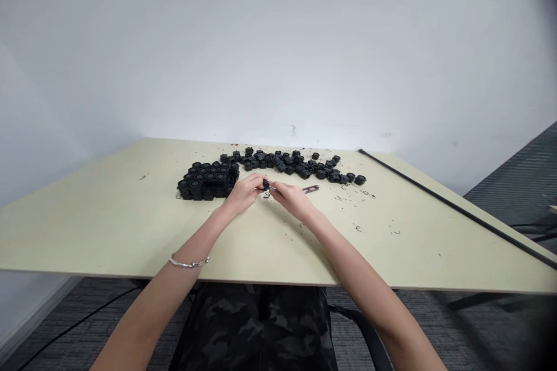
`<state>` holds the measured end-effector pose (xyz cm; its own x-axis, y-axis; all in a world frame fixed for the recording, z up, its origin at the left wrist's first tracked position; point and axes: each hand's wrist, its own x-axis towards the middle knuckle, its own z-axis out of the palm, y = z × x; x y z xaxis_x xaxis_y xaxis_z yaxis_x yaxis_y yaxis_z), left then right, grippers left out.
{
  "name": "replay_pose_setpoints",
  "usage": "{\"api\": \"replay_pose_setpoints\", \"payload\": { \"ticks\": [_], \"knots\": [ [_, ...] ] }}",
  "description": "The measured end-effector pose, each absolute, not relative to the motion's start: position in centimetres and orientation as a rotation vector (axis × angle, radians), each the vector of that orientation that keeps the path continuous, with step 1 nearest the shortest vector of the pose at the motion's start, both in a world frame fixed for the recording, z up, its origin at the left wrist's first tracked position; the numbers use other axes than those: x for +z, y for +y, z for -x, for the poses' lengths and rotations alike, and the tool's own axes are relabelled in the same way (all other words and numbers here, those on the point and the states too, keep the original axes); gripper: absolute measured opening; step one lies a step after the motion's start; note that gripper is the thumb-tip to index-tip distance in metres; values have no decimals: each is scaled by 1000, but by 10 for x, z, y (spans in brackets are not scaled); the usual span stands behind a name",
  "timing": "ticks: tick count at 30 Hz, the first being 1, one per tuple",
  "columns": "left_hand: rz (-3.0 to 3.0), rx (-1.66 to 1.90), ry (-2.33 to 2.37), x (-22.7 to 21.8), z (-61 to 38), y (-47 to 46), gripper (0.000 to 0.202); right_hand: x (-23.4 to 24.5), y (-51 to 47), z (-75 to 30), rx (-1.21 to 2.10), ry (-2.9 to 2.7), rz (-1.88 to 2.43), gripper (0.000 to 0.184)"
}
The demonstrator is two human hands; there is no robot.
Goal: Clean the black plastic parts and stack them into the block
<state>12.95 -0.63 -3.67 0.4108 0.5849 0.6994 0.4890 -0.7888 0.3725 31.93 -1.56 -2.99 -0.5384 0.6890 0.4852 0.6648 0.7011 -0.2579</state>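
My left hand (243,193) and my right hand (292,198) meet at the middle of a pale yellow-green table (108,226). The left fingers pinch a small black plastic part (265,184). My right fingertips hold a thin metal piece (273,188) against it, though the fingers hide most of it. A flat metal U-shaped clip (310,189) lies just beyond my right hand, not touching it. A block of packed black plastic parts (206,181) stands close beyond my left hand.
A loose band of black plastic parts (287,165) runs along the far side of the table. Small metal clips and dark bits (357,197) are scattered to the right. A long black rod (461,213) lies along the right table edge. A white wall stands behind.
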Motion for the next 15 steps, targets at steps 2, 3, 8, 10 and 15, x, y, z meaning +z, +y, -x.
{"api": "replay_pose_setpoints", "payload": {
  "ticks": [2,3,8,10,15],
  "knots": [
    [-2511,1340,979,-37,-130,-6,15,-29,-17,-319,-14,-2370,1080,25],
    [-2494,1344,979,-37,-130,-6,15,-29,-17,-318,-45,-2380,1100,26],
    [-2380,1344,982,-37,-132,-6,12,-29,-17,-320,-166,-2428,1172,31],
    [-2334,1335,984,-37,-133,-6,11,-30,-16,-321,-216,-2451,1186,33],
    [-2211,1285,1018,-41,-134,-2,5,-28,-16,-324,-297,-2466,1252,41]
  ]
}}
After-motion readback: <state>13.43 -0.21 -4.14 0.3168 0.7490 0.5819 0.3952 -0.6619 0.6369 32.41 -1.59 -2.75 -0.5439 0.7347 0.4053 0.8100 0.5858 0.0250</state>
